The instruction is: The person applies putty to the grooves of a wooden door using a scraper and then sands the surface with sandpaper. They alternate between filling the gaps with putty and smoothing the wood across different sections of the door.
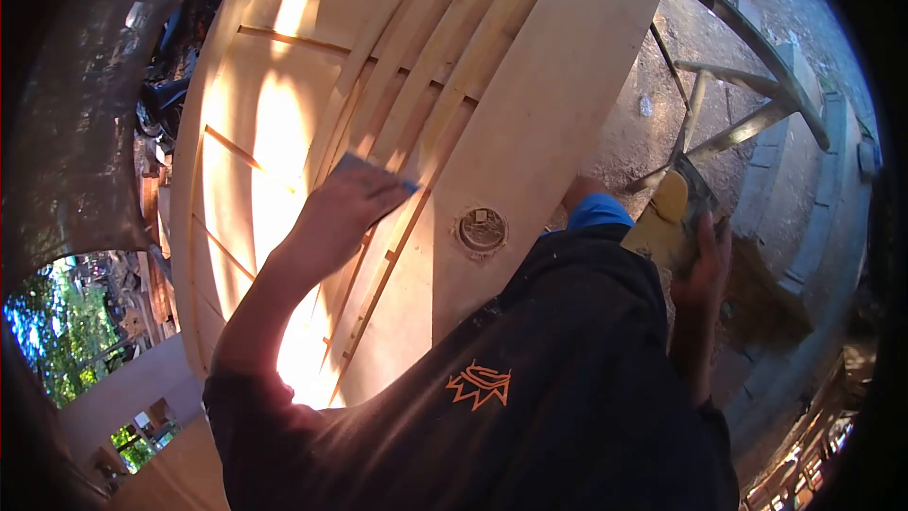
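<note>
My left hand (342,206) is closed around a grey, flat piece that looks like sandpaper (352,167), with a blue bit showing by the fingertips. It rests on a large pale wooden door panel (553,85), over the raised parallel strips (445,71). Part of the sandpaper is hidden beneath my palm. My right hand (703,263) hangs low on the right, fingers extended and apart, with no held thing visible. Close to it are a yellow rounded object (670,197), perhaps footwear, and a dark flat shape I cannot make out.
A round hole (482,230) is cut in the panel near my body. Bright sunlight washes out the panel's left side. A frame with curved bars (747,66) stands on the dusty floor at right. A dark sheet (76,104) hangs at far left.
</note>
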